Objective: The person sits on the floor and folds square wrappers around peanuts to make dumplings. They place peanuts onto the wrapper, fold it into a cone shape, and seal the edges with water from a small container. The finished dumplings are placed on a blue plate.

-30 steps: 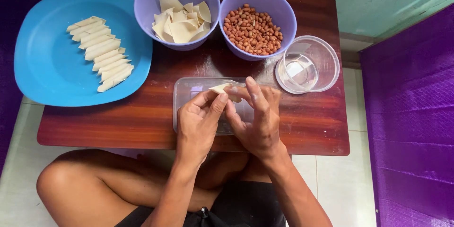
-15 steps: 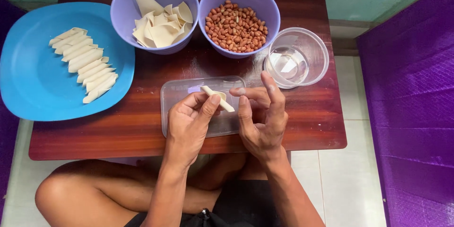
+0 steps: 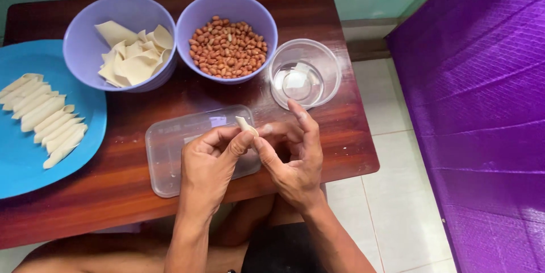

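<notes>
Pinching a small rolled pastry wrapper (image 3: pixel 246 124) between thumb and forefinger, my left hand (image 3: pixel 209 165) grips the pale roll so that its tip pokes up above the fingertips, and my right hand (image 3: pixel 292 159) closes in against it from the other side, thumb pressed to the roll's lower end while the index finger stands up straight and the other fingers curl loosely. Both hands hover just above a clear rectangular plastic lid (image 3: pixel 173 156) lying flat on the dark wooden table (image 3: pixel 340 142), partly covered by my knuckles. Just beyond the right hand's raised finger stands a small clear plastic bowl (image 3: pixel 305 74) with a little water in the bottom. Left of it, touching rim to rim, sit two lilac bowls: one full of red-skinned peanuts (image 3: pixel 227 48), the other bowl (image 3: pixel 93 28) heaped with flat, cream-coloured wrapper sheets (image 3: pixel 131 57). Farther left a blue plate (image 3: pixel 34 165) overhangs the table edge and carries a row of finished rolls (image 3: pixel 45 119) laid side by side at a slant. Purple cloth (image 3: pixel 482 125) fills the right side above the tiled floor.
</notes>
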